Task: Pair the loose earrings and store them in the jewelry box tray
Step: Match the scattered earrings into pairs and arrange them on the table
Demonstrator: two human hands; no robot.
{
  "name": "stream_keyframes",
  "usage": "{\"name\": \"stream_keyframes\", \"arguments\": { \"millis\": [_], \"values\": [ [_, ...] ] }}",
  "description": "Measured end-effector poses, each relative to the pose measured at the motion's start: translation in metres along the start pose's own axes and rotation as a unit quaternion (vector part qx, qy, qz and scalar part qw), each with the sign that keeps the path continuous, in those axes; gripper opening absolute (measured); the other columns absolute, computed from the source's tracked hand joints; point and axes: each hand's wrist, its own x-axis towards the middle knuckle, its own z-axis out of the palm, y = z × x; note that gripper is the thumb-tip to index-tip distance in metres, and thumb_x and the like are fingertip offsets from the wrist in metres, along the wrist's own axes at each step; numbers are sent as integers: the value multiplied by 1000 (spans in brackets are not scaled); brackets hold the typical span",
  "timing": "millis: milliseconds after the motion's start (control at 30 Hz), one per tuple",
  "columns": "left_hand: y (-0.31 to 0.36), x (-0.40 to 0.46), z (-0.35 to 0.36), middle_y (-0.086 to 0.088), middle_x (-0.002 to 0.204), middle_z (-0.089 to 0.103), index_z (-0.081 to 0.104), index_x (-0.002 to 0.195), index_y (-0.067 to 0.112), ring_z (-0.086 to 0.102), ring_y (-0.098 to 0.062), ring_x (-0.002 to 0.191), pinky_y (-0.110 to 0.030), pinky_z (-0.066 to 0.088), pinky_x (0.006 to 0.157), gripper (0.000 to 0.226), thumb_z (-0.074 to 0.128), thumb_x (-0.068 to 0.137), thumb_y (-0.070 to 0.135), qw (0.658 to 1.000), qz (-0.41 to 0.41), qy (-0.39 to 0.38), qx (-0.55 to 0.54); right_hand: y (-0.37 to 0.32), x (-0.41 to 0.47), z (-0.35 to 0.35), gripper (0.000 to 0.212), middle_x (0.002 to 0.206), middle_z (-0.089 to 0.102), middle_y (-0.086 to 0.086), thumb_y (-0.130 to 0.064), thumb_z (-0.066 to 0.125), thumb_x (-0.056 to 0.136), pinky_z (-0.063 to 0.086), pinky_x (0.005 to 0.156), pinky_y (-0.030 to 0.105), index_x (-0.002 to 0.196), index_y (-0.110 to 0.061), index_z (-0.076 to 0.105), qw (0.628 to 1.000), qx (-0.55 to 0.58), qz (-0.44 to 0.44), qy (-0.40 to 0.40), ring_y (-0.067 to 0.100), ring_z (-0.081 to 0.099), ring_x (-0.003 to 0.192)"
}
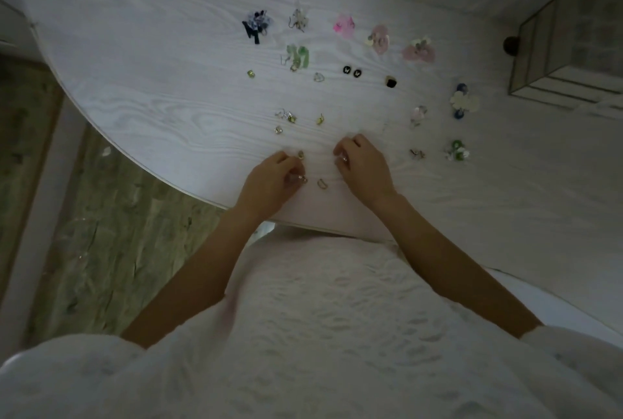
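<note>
Several earrings lie spread over the white wood-grain table (168, 88). Near its front edge my left hand (271, 181) pinches a small gold hoop earring (301, 178) with curled fingers. My right hand (362, 165) holds a small silvery earring (344, 159) between thumb and fingertips. A loose hoop (322, 183) lies between the two hands, and a tiny gold piece (300, 154) sits just beyond my left hand. The glass jewelry box (569, 47) stands at the far right.
Farther back lie paired flower earrings: dark blue (257, 24), pink (344, 25), green (296, 56), and black studs (351, 71). More small pieces sit at the right, including white-blue (463, 100) and green-white (456, 150). The table's curved edge drops to the floor on the left.
</note>
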Motion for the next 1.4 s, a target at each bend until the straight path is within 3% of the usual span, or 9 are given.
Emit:
{"name": "stream_keyframes", "arguments": {
  "millis": [100,233,400,467,567,700,800,1033,1400],
  "values": [
    [3,-4,-4,-5,87,62,58,90,12,58,-22,76,-34,47,70,13,64,79,14,999,-30,13,-19,1,-3,0,11,96,57,16,-3,56,85,41,68,28,95,-2,62,1000,-3,-8,17,26,55,81],
    [1,-3,-16,5,77,62,58,87,15,60,-16,70,-27,47,71,14,65,76,11,992,-78,58,-81,-3,1,0,15,100,55,18,4,55,82,34,69,21,94,1,63,1000,10,-6,13,26,54,82],
    [-23,12,-38,1,82,66,65,91,18,60,-13,71,-22,47,70,17,63,79,7,978,-96,116,-144,-6,10,-2,13,91,58,14,3,55,80,37,67,27,90,-3,61,1000,-3,4,-21,26,53,80],
    [-36,20,-48,0,84,67,67,91,18,59,-11,70,-15,45,68,16,63,80,8,975,-101,128,-151,-9,12,-4,12,89,58,11,-1,54,82,31,66,24,91,-6,60,999,-28,3,-18,25,53,82],
    [-53,36,-64,0,84,67,68,92,17,58,-11,69,-3,40,63,10,65,82,13,973,-106,142,-146,-29,27,-12,10,91,60,8,-5,56,84,38,67,23,92,-9,61,999,0,-8,39,16,54,78],
    [-69,60,-75,-6,90,66,69,91,13,56,-17,79,-22,40,70,10,66,82,17,980,-93,151,-85,-77,78,-14,12,89,61,3,-8,61,83,43,69,24,94,-10,61,996,63,-43,38,10,52,77],
    [-81,76,-78,-11,97,64,71,94,12,57,-26,90,-20,35,73,13,66,83,17,985,-69,157,-34,-107,121,7,16,92,62,6,-5,61,81,45,72,29,96,-10,60,996,71,-44,-21,15,54,80],
    [-93,75,-88,-7,113,59,58,122,13,53,-11,86,-14,37,80,42,67,80,13,986,-65,141,-69,-112,140,34,21,109,55,11,-8,59,84,48,86,33,104,-5,61,997,58,-13,-54,23,57,91],
    [-96,82,-92,-15,97,63,67,103,6,60,-26,84,-22,40,70,23,64,81,8,977,-102,176,-55,-144,144,53,41,104,60,17,12,51,76,50,86,43,113,-4,58,988,129,-25,-79,29,57,94]
  ]
}}
